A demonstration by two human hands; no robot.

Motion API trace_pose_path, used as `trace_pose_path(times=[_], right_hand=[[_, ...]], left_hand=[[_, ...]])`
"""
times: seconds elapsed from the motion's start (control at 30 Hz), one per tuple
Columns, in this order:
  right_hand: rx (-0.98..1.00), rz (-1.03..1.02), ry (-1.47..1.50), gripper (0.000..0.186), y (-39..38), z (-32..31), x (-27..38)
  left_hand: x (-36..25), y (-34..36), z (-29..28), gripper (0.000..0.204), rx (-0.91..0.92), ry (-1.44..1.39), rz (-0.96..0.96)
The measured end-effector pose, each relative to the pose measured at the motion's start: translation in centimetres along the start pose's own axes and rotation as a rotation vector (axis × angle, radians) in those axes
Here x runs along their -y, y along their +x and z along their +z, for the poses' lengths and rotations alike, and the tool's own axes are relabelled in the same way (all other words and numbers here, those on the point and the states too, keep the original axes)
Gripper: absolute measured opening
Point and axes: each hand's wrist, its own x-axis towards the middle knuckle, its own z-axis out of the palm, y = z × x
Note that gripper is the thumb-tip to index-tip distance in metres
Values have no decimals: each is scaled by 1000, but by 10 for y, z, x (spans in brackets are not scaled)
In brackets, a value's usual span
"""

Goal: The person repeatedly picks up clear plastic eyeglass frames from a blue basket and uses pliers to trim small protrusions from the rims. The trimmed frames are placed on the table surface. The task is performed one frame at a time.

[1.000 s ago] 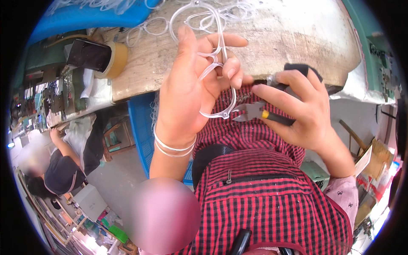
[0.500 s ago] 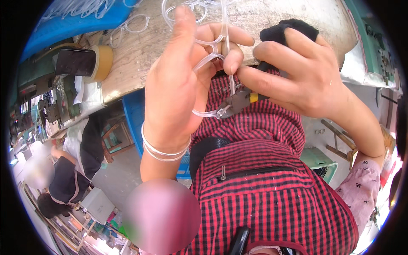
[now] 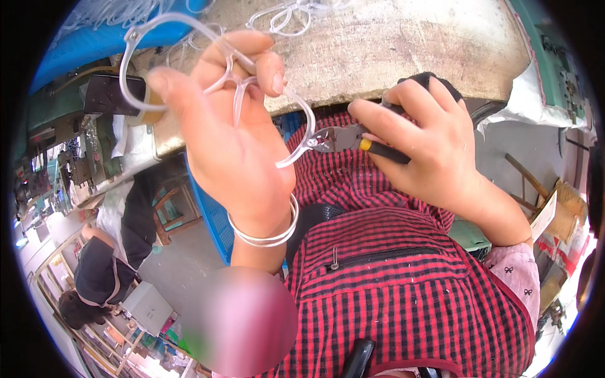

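My left hand, a white band round its wrist, holds a clear plastic piece of joined loops with fingers curled over it. My right hand grips pliers with dark jaws and black-and-yellow handles; the jaw tips meet a small joint on the plastic piece's lower curve, above my checked apron. A black cloth-like thing sits at my right fingertips, partly hidden by them.
A wooden bench carries loose clear loops, a blue tray of similar pieces and a tape roll beside a dark rectangle. A blue crate stands below. Another person is at the left.
My left hand has tilted and swung the plastic piece leftward, so its upper loop now overlaps the blue tray. The pliers have moved onto the lower joint and then slightly up and left with it.
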Motion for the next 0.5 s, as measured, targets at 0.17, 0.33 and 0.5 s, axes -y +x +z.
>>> trace_pose_path(times=[0.17, 0.33, 0.5], right_hand=[[32, 111, 271, 40, -10, 19, 11], [278, 908, 1877, 31, -13, 16, 6], [61, 527, 988, 42, -10, 4, 8]], left_hand=[[7, -9, -4, 69, -88, 11, 193], [10, -15, 10, 64, -274, 73, 279], [8, -29, 8, 40, -109, -74, -124]])
